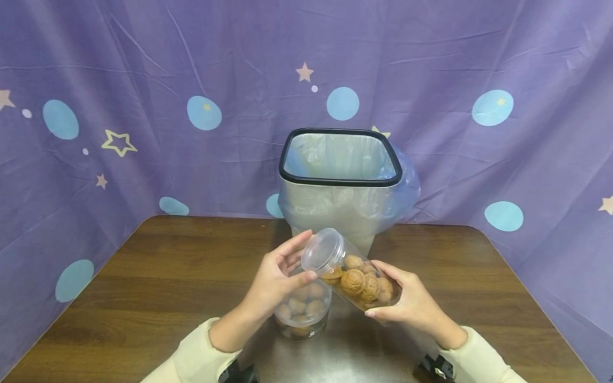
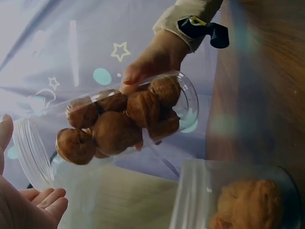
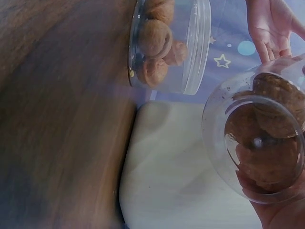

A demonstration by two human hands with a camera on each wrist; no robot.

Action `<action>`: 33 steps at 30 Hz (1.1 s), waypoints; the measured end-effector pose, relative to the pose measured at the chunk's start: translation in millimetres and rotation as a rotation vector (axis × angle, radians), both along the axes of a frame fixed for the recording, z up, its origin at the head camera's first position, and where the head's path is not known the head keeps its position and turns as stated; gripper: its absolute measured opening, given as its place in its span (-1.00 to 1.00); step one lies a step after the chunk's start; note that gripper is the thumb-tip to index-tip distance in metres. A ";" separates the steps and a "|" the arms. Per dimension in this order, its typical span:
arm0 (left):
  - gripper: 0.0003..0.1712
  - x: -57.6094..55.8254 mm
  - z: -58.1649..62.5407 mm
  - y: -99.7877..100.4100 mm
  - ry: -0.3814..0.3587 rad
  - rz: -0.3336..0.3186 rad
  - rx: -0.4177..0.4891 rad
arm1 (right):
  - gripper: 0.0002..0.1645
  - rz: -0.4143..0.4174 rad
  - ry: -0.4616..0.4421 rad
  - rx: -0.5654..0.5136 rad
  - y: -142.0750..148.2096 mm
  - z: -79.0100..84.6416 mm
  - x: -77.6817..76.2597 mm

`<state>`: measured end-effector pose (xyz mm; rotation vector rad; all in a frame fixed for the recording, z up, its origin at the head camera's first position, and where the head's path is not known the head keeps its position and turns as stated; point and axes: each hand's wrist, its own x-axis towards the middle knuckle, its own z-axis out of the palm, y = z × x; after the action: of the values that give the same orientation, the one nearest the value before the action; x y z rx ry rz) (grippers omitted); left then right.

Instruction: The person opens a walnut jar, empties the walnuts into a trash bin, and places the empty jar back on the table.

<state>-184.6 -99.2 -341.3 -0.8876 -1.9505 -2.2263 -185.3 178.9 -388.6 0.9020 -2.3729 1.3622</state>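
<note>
A clear plastic jar of walnuts [image 1: 366, 284] is held tilted above the table, its lidded end up and to the left. My right hand [image 1: 414, 303] grips it around the bottom end, thumb on the near side. At the translucent lid [image 1: 323, 250] is my left hand [image 1: 278, 279], with thumb and fingers on opposite sides of the rim. In the left wrist view the walnuts [image 2: 114, 131] have spread along the jar. Below the left hand, a second lidded jar [image 1: 301, 319] stands upright on the table, with walnuts [image 3: 155, 40] inside.
Behind the jars stands a pale bin [image 1: 330, 207] with a black rim [image 1: 340, 182] and a translucent bag [image 1: 407, 181] draped over its sides. The brown wooden table [image 1: 158, 276] runs back to a purple patterned curtain [image 1: 249, 96].
</note>
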 end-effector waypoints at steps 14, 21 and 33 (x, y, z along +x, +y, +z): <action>0.11 -25.6 -15.7 -10.8 0.179 -0.322 0.078 | -0.02 0.149 -0.072 -0.009 9.9 -1.0 -3.5; 0.19 -32.2 -14.4 -10.1 0.267 -0.423 0.046 | -0.05 0.275 -0.063 -0.020 9.5 0.5 -4.3; 0.21 -40.6 -8.6 -11.1 0.327 -0.626 0.001 | -0.06 0.386 -0.119 -0.012 9.3 -0.3 -6.0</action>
<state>-225.2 -110.3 -349.9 -1.9348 -1.6724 -2.1366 -191.3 188.2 -388.9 1.3661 -2.3559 1.6032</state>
